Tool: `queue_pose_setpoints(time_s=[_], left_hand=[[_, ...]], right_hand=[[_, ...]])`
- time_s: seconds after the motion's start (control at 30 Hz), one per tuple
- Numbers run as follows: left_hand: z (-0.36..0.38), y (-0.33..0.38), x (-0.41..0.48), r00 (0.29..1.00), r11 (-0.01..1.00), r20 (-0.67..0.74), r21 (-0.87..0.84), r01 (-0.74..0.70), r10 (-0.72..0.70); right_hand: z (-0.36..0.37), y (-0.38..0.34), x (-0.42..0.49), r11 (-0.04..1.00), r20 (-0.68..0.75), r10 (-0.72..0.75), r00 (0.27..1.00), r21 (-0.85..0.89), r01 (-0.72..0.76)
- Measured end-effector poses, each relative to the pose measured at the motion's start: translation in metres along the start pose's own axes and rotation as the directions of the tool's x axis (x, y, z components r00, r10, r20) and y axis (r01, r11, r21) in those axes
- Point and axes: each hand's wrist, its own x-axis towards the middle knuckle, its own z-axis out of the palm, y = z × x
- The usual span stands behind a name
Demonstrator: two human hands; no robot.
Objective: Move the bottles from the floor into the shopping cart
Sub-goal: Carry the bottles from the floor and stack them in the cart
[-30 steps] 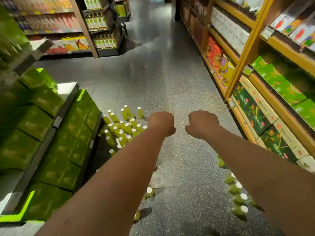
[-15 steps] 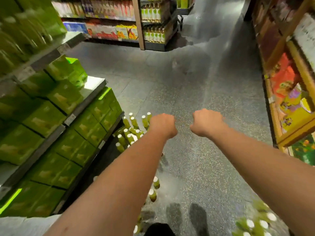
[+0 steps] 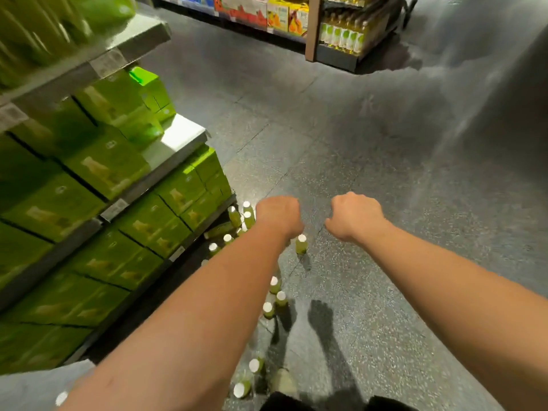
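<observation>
Bottles [image 3: 301,244] closer now; left hand [image 3: 278,216], right hand [image 3: 355,216] empty fists.

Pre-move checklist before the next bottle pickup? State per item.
1. Left hand free: ok, fisted, nothing seen in it.
2. Right hand free: ok, likewise.
3. Shopping cart in view: not ok, none visible.
4. Target available: ok, lone upright bottle stands apart on the floor.
5. Walkway clear: not ok, scattered bottles stand in the path toward the bottom edge.
6. Hand height above target: cannot tell from one view.
</observation>
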Motion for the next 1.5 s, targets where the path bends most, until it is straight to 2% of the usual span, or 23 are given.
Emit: queue_pose_setpoints(time_s=[0.17, 0.4, 0.53, 0.67, 0.87, 1.1, 1.27, 1.4, 1.5], left_hand=[[-0.014, -0.005, 0.075, 0.995, 0.996, 0.039, -0.009, 0.092, -0.092], [0.005, -0.013, 0.171, 0.927, 0.912, 0.083, -0.170, 0.374, -0.365], [0.040, -0.021, 0.201, 0.875, 0.844, 0.178, -0.236, 0.482, -0.450], [0.081, -0.048, 0.238, 0.829, 0.772, 0.235, -0.303, 0.559, -0.508], [0.180, -0.078, 0.308, 0.795, 0.725, 0.286, -0.328, 0.605, -0.535], [0.337, -0.097, 0.414, 0.751, 0.659, 0.310, -0.360, 0.660, -0.583], [0.439, -0.110, 0.477, 0.728, 0.621, 0.339, -0.380, 0.685, -0.596], [0.499, -0.113, 0.506, 0.726, 0.605, 0.405, -0.401, 0.688, -0.556], [0.516, -0.114, 0.518, 0.726, 0.598, 0.428, -0.413, 0.687, -0.538]], right_hand=[[-0.017, 0.021, 0.088, 0.991, 0.023, -0.116, 0.993, -0.060, 0.117], [-0.013, 0.029, 0.225, 0.916, 0.054, -0.378, 0.924, -0.122, 0.382], [0.017, 0.024, 0.275, 0.856, 0.179, -0.473, 0.862, -0.136, 0.498], [0.056, 0.007, 0.330, 0.831, 0.258, -0.493, 0.831, -0.144, 0.538], [0.150, -0.029, 0.418, 0.811, 0.268, -0.535, 0.801, -0.103, 0.576], [0.316, -0.060, 0.531, 0.784, 0.272, -0.583, 0.766, -0.058, 0.618], [0.424, -0.079, 0.589, 0.735, 0.315, -0.632, 0.708, -0.045, 0.676], [0.478, -0.089, 0.611, 0.671, 0.381, -0.662, 0.645, -0.083, 0.737], [0.496, -0.091, 0.620, 0.638, 0.370, -0.690, 0.622, -0.096, 0.764]])
